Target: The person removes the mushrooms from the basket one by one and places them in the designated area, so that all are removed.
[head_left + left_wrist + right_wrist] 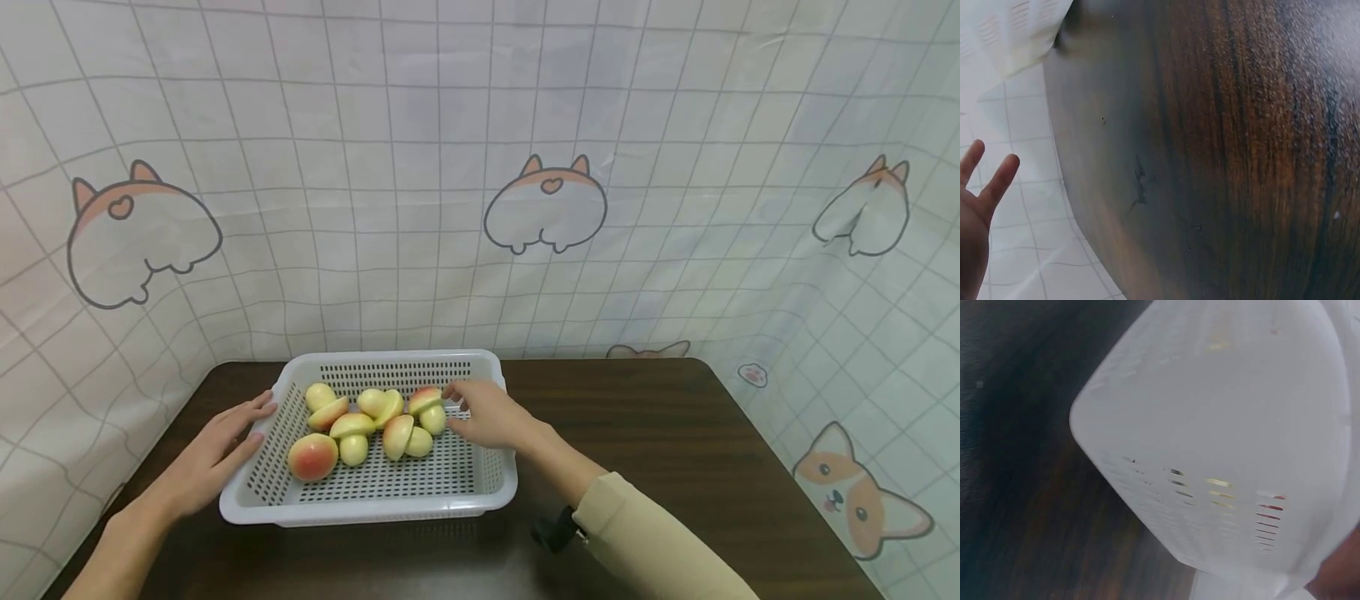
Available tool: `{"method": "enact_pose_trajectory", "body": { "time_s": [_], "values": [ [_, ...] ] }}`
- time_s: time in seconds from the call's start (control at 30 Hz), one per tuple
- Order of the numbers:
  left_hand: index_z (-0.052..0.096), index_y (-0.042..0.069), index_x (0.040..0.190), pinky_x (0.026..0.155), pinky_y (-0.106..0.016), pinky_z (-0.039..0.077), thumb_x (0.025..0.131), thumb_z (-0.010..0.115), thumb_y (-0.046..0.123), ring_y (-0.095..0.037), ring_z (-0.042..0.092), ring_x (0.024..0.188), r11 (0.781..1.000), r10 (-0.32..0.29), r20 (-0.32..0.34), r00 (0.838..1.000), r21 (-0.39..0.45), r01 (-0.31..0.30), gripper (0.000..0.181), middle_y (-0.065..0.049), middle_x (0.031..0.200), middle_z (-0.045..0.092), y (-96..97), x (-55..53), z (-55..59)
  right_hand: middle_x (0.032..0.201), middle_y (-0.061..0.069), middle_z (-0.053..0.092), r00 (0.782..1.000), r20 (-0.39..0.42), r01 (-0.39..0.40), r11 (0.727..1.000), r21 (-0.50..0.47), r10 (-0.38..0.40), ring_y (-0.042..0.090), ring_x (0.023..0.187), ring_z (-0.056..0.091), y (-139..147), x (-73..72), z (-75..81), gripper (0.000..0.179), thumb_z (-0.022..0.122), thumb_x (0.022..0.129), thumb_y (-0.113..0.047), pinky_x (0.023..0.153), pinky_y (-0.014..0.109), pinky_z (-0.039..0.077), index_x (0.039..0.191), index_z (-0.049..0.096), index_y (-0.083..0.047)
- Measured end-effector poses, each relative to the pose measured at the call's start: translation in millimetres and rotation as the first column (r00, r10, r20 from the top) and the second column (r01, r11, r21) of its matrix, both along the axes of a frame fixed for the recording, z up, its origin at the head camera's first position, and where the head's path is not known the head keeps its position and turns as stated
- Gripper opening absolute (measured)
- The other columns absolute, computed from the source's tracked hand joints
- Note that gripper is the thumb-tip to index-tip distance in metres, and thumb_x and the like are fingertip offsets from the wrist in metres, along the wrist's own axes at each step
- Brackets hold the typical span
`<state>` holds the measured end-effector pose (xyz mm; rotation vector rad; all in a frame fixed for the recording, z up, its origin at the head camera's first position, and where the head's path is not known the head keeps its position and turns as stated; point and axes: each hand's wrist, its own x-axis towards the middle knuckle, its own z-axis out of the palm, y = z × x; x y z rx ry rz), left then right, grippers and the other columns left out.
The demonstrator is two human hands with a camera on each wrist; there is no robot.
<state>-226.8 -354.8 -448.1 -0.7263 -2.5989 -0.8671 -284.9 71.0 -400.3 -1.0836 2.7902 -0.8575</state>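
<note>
A white slotted plastic basket point(367, 505) sits on the dark wooden table. In it lie several yellow mushroom-shaped pieces point(352, 450) with reddish caps; at the front left, one point(313, 457) shows just a rounded yellow-and-red top. My left hand point(217, 454) is at the basket's left rim, its fingers spread and extended along it. Over the right rim reaches my right hand point(491, 414), with a gap between thumb and forefinger. Its fingertips are right beside the rightmost mushroom-shaped piece point(432, 419). In the right wrist view the basket's outer wall point(1222, 419) hides most of that hand.
The wood-grain table top point(637, 450) extends to the right of the basket. Behind and along both sides hangs a white gridded cloth point(420, 292) printed with cartoon corgis. A black strap point(555, 531) hangs by the right sleeve point(645, 533).
</note>
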Motion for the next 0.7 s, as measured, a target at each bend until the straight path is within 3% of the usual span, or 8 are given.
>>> {"method": "enact_pose_trajectory", "body": {
  "time_s": [0.1, 0.17, 0.33, 0.53, 0.7],
  "values": [
    [0.054, 0.004, 0.146, 0.104, -0.007, 0.017, 0.103, 0.058, 0.012, -0.037, 0.036, 0.142, 1.000, -0.007, -0.015, 1.000, -0.001, 0.007, 0.043, -0.008, 0.163, 0.035, -0.2, -0.7, 0.9, 0.134, 0.018, 0.062, 0.996, 0.083, -0.019, 0.999, -0.026, 0.021, 0.035, 0.115, 0.062, -6, -8.8, 1.4, 0.043, 0.070, 0.095, -0.012, 0.093, 0.042, 0.052, 0.134, 0.058, 0.002],
    [0.053, 0.004, 0.146, 0.101, -0.005, 0.019, 0.103, 0.058, 0.012, -0.024, 0.035, 0.143, 1.000, -0.008, -0.012, 1.000, -0.004, 0.008, 0.044, -0.006, 0.164, 0.035, -0.4, -0.6, 1.6, 0.138, 0.019, 0.059, 0.992, 0.127, -0.021, 0.999, -0.045, 0.027, 0.036, 0.119, 0.060, -10, -14.6, 1.7, 0.048, 0.070, 0.094, -0.011, 0.095, 0.044, 0.050, 0.138, 0.055, 0.002],
    [0.050, 0.007, 0.149, 0.101, -0.004, 0.017, 0.105, 0.057, 0.014, 0.008, 0.024, 0.140, 1.000, -0.004, 0.020, 1.000, -0.002, 0.004, 0.046, -0.011, 0.163, 0.035, -0.2, -0.1, 3.2, 0.139, 0.016, 0.058, 0.992, 0.127, -0.009, 0.999, -0.035, 0.014, 0.035, 0.122, 0.059, -20, -27.1, 0.6, 0.050, 0.074, 0.091, -0.010, 0.098, 0.044, 0.049, 0.137, 0.057, 0.000],
    [0.049, 0.011, 0.150, 0.096, -0.003, 0.023, 0.105, 0.057, 0.014, 0.014, 0.024, 0.137, 1.000, 0.002, 0.047, 0.999, 0.010, -0.002, 0.045, -0.011, 0.164, 0.034, -0.3, 0.7, 0.5, 0.139, 0.010, 0.061, 0.995, 0.088, 0.039, 0.998, 0.052, -0.044, 0.029, 0.129, 0.055, -31, -37.9, -6.1, 0.050, 0.077, 0.089, -0.012, 0.104, 0.043, 0.045, 0.136, 0.061, -0.006],
    [0.049, 0.012, 0.150, 0.096, -0.003, 0.024, 0.105, 0.056, 0.014, 0.014, 0.024, 0.137, 1.000, 0.003, 0.052, 0.999, 0.021, -0.004, 0.045, -0.013, 0.164, 0.033, -0.9, 0.6, -3.0, 0.143, 0.008, 0.058, 0.991, 0.124, 0.035, 0.996, 0.086, -0.045, 0.028, 0.136, 0.049, -35, -41.8, -13.7, 0.053, 0.078, 0.090, -0.013, 0.110, 0.044, 0.040, 0.140, 0.059, -0.007]
  ]
}}
